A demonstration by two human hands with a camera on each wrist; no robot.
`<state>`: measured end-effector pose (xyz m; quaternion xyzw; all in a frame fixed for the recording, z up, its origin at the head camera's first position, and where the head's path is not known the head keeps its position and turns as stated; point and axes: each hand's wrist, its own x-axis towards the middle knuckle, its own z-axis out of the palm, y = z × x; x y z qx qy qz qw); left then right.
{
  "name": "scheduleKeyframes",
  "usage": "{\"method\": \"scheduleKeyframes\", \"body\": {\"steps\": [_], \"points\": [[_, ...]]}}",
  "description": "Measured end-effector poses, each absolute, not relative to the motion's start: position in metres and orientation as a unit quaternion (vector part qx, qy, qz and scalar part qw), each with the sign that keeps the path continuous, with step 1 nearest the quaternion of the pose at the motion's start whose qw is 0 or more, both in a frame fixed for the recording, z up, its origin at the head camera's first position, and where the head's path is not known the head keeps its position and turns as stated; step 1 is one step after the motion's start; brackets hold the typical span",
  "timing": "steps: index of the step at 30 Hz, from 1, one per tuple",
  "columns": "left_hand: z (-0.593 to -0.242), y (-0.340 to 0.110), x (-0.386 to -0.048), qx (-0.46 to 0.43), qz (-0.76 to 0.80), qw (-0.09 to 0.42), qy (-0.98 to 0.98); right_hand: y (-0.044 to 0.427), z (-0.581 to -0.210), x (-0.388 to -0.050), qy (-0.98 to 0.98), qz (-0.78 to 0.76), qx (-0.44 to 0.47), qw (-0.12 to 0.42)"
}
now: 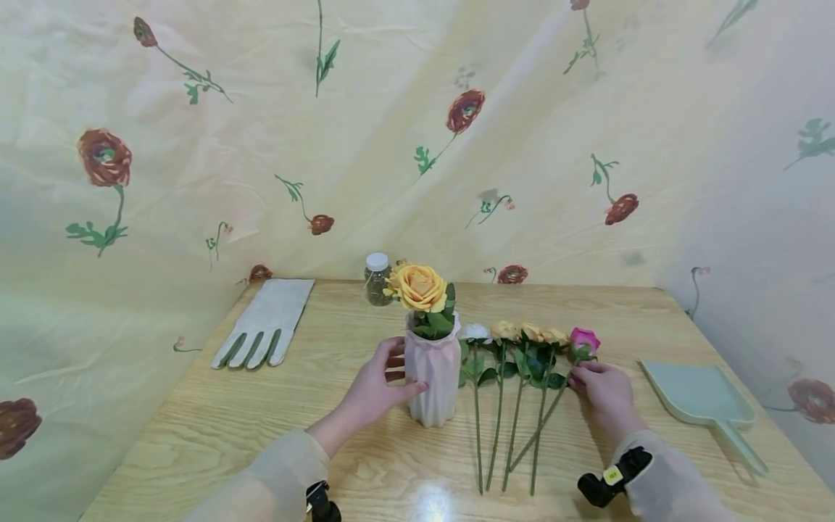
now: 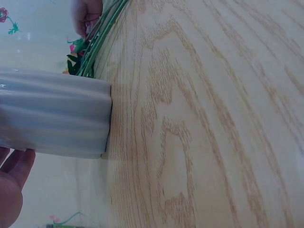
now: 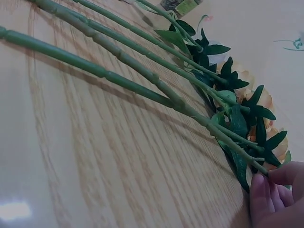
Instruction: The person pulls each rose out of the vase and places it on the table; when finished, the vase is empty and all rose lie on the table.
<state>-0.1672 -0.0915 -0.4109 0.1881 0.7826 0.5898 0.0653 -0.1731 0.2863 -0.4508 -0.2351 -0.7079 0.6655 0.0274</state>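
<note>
My left hand (image 1: pixel 378 386) grips a pale ribbed vase (image 1: pixel 433 380) from its left side, the thumb across the front. A yellow rose (image 1: pixel 420 288) with green leaves stands upright in the vase. The left wrist view shows the vase's base (image 2: pixel 97 118) at the wooden tabletop. To the right, my right hand (image 1: pixel 607 395) pinches the stem of a pink rose (image 1: pixel 584 342) just below its bloom. That stem (image 3: pixel 166 90) slants across the lower part of a neighbouring one in the right wrist view. Beside it lie several yellow roses (image 1: pixel 530 332) and a white flower (image 1: pixel 475 332), stems toward me.
A grey-white glove (image 1: pixel 270 315) lies at the back left of the table (image 1: pixel 274 428). Behind the vase stands a small jar (image 1: pixel 377 281) with a white lid. A pale green dustpan (image 1: pixel 707 395) rests at the right. Flower-printed cloth (image 1: pixel 391 145) hangs behind the table.
</note>
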Motion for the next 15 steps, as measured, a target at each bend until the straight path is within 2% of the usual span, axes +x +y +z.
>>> {"method": "scheduleKeyframes", "body": {"steps": [11,15], "points": [[-0.411,-0.091,-0.168,0.187,0.588,0.065,0.784,0.293,-0.443,-0.170,-0.838,0.508,-0.195,0.035],[-0.413,-0.091,-0.168,0.187,0.586,0.064,0.785,0.291,-0.436,-0.171,-0.828,0.534,-0.167,0.034]]}}
